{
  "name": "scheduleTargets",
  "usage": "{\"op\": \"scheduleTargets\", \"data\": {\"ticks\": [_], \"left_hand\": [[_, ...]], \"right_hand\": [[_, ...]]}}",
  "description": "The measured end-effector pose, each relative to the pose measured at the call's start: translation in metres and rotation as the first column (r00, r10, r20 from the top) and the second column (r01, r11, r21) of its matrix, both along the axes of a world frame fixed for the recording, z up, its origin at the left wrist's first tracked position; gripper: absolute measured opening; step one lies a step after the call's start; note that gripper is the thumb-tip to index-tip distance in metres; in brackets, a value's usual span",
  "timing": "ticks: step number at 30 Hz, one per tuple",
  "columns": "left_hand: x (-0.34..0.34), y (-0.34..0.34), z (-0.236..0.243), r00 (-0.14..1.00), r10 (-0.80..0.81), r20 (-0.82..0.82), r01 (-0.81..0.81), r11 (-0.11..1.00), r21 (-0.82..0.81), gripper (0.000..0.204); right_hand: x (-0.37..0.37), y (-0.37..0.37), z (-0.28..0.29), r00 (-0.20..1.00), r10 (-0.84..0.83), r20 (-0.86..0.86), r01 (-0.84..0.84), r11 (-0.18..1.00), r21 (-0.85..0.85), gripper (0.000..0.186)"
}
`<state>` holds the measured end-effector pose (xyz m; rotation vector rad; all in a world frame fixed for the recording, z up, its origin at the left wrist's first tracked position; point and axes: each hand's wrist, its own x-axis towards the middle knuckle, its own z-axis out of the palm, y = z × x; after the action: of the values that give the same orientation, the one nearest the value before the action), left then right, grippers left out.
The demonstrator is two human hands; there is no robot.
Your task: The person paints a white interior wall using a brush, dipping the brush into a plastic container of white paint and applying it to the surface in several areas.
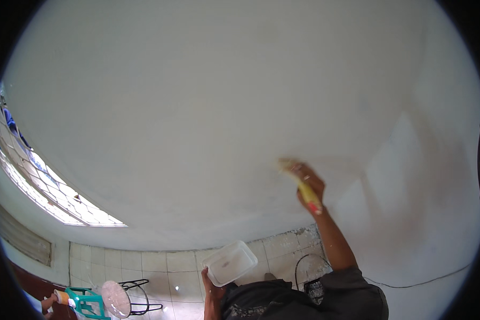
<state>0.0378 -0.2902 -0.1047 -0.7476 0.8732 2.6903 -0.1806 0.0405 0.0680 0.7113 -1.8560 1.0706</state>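
Glaring window [69,205] at left, soft shadows on right wall [410,202], blurred brush [308,196] — dark, bent fisheye rim

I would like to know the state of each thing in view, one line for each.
Right hand: closed around the brush.
Brush: raised before the wall; contact unclear.
Left hand: gripping the container.
Container: lidless, held at its edge.
Wall: whitish, uneven in tone.
Window: grille-covered, light coming through; open or shut unclear.
Co-worker's hand: on an orange object.

Dark grey shirt [261,296], short sleeve [353,296]
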Motion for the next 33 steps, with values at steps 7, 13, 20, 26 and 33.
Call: {"op": "scheduleTargets", "data": {"ticks": [7, 13, 20, 26, 33], "left_hand": [[-0.018, 0.011, 0.007, 0.996, -0.054, -0.067, 0.056, 0.998, 0.016, 0.064], [-0.023, 0.014, 0.003, 0.991, -0.124, -0.055, 0.121, 0.991, -0.055, 0.070], [-0.027, 0.029, 0.017, 0.996, -0.083, -0.034, 0.084, 0.996, 0.025, 0.061], [-0.051, 0.048, 0.024, 0.979, -0.181, -0.090, 0.187, 0.981, 0.059, 0.057], [-0.070, 0.061, 0.031, 0.960, -0.255, -0.119, 0.265, 0.961, 0.076, 0.059]], "right_hand": [[-0.005, -0.001, -0.017, 0.934, -0.276, -0.227, 0.307, 0.944, 0.117, 0.020], [0.059, -0.015, -0.173, 0.880, -0.108, 0.462, 0.009, 0.977, 0.212, 0.036], [0.123, -0.031, -0.104, 0.719, 0.029, 0.694, 0.128, 0.977, -0.173, 0.028], [0.127, -0.050, -0.050, 0.810, 0.187, 0.556, -0.278, 0.957, 0.084, 0.034], [0.151, -0.073, -0.077, 0.729, 0.071, 0.681, -0.340, 0.901, 0.270, 0.038]]}}
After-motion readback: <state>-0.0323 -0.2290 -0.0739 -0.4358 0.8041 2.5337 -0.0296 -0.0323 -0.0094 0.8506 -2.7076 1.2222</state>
